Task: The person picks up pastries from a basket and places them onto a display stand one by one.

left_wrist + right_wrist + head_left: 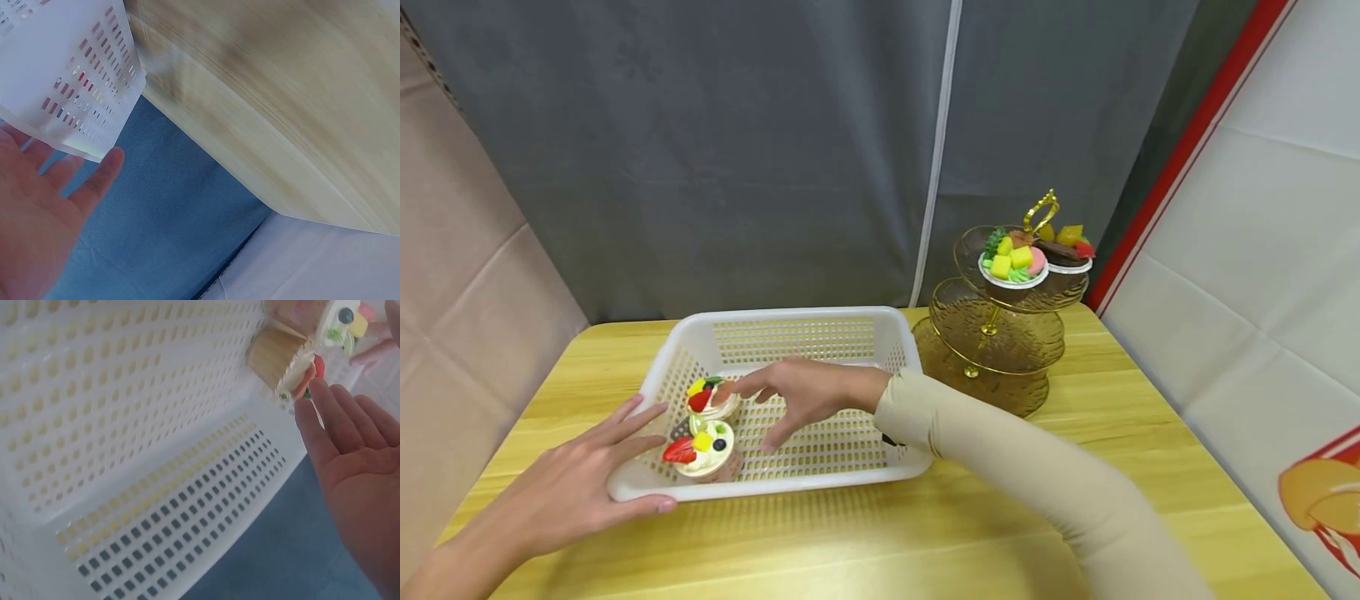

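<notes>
A white slotted plastic basket (pixel 797 481) sits on the wooden table. Inside its left end are two fruit-topped cupcakes: the nearer cupcake (pixel 718 468) carries strawberry, a yellow cube and a blueberry, while the farther cupcake (pixel 718 408) leans beside it. My left hand (pixel 580 475) rests at the basket's left front corner, its fingers spread over the rim and its thumb along the front. My right hand (pixel 801 387) reaches into the basket from the right, with fingers extended and thumb apart. Its fingertips (pixel 319 387) are close to the farther cupcake's topping; whether they touch it I cannot tell.
Right of the basket stands a tiered stand (pixel 996 333) with gold trim. Its top tier bears a cup dessert (pixel 1013 271) with yellow cubes and a chocolate-topped cup dessert (pixel 1063 258). A grey curtain (pixel 760 167) hangs behind the table; white panels flank it.
</notes>
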Action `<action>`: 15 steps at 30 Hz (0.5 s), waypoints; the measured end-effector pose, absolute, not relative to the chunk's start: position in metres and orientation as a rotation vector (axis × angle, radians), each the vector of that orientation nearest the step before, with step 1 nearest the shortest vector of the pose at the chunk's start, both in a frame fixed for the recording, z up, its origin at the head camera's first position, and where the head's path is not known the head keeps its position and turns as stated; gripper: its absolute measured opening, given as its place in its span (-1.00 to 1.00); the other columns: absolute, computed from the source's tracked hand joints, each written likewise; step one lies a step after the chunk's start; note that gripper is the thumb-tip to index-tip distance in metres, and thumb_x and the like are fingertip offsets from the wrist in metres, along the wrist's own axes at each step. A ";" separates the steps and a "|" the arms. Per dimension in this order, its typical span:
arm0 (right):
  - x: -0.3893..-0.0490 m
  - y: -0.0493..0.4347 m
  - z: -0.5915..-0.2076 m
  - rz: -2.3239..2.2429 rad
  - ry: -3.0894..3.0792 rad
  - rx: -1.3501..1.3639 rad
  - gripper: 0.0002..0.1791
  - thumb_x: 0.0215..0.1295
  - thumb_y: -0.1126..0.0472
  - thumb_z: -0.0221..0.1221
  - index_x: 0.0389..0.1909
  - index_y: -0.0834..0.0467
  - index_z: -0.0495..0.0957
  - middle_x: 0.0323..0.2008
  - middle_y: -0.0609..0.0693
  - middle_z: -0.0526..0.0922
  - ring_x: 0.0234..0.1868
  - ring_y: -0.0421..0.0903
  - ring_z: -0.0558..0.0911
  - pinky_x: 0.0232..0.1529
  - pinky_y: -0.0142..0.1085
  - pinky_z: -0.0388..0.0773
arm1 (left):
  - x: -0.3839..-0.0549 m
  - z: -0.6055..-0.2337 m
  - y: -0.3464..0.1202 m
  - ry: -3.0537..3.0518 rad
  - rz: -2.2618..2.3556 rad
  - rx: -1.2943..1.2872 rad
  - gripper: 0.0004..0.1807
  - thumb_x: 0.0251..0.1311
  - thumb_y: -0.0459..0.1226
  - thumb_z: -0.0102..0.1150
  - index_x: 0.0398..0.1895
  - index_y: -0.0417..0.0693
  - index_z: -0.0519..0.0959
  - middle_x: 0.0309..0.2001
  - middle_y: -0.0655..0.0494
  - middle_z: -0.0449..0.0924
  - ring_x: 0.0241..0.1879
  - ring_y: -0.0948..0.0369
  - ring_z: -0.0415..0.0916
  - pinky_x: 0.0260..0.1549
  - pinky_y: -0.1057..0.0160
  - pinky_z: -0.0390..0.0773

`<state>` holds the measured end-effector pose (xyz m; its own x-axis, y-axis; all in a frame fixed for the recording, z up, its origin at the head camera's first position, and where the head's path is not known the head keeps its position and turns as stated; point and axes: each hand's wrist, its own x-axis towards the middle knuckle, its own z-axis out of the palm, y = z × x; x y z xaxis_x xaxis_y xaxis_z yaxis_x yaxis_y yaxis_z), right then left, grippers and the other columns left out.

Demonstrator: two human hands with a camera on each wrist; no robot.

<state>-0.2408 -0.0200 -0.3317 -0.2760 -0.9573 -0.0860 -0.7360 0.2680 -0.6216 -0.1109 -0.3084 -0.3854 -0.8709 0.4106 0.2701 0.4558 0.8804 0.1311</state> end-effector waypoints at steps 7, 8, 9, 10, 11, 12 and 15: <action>-0.233 -0.037 -0.345 -0.559 2.162 -1.472 -0.11 0.06 0.11 0.51 0.42 0.15 0.33 0.33 0.00 0.48 0.18 -0.15 0.57 0.13 -0.51 0.39 | -0.111 -0.384 -0.308 -2.810 -0.276 -0.657 -0.24 -0.14 0.35 0.38 0.09 0.14 0.65 0.43 0.13 0.32 0.53 0.17 -0.04 -0.28 -0.28 0.51; -0.232 -0.040 -0.347 -0.540 2.178 -1.468 -0.11 0.05 0.09 0.51 0.40 0.17 0.35 0.31 0.01 0.50 0.17 -0.16 0.57 0.11 -0.52 0.39 | -0.111 -0.384 -0.308 -2.810 -0.276 -0.658 -0.24 -0.14 0.35 0.38 0.09 0.13 0.66 0.43 0.12 0.32 0.53 0.16 -0.03 -0.28 -0.28 0.51; -0.231 -0.042 -0.349 -0.518 2.197 -1.455 -0.11 0.04 0.06 0.51 0.40 0.18 0.35 0.29 0.02 0.52 0.15 -0.16 0.58 0.09 -0.52 0.39 | -0.111 -0.384 -0.308 -2.808 -0.277 -0.659 -0.24 -0.14 0.35 0.39 0.09 0.13 0.66 0.43 0.12 0.32 0.53 0.16 -0.03 -0.27 -0.28 0.51; -0.230 -0.044 -0.351 -0.499 2.216 -1.447 -0.11 0.04 0.04 0.51 0.39 0.19 0.36 0.27 0.03 0.54 0.14 -0.17 0.58 0.07 -0.53 0.40 | -0.111 -0.385 -0.308 -2.806 -0.277 -0.660 -0.24 -0.14 0.34 0.39 0.09 0.12 0.66 0.43 0.12 0.32 0.53 0.16 -0.02 -0.27 -0.28 0.51; -0.230 -0.046 -0.353 -0.478 2.233 -1.434 -0.10 0.03 0.02 0.51 0.38 0.19 0.36 0.25 0.03 0.56 0.11 -0.17 0.59 0.05 -0.53 0.40 | -0.111 -0.385 -0.308 -2.804 -0.275 -0.662 -0.24 -0.14 0.34 0.39 0.09 0.12 0.66 0.43 0.11 0.33 0.53 0.15 -0.01 -0.28 -0.28 0.52; -0.229 -0.048 -0.355 -0.461 2.247 -1.422 -0.10 0.03 0.00 0.51 0.37 0.18 0.37 0.23 0.02 0.57 0.10 -0.18 0.59 0.04 -0.54 0.40 | -0.111 -0.385 -0.307 -2.801 -0.273 -0.664 -0.24 -0.14 0.34 0.39 0.09 0.12 0.66 0.42 0.11 0.33 0.52 0.15 0.00 -0.28 -0.27 0.52; -0.229 -0.053 -0.360 -0.439 2.257 -1.423 -0.14 0.03 -0.01 0.51 0.34 0.17 0.40 0.20 -0.01 0.60 0.11 -0.23 0.58 0.04 -0.54 0.39 | -0.111 -0.385 -0.307 -2.806 -0.270 -0.666 -0.24 -0.13 0.34 0.39 0.10 0.12 0.65 0.43 0.10 0.33 0.52 0.14 0.01 -0.28 -0.28 0.51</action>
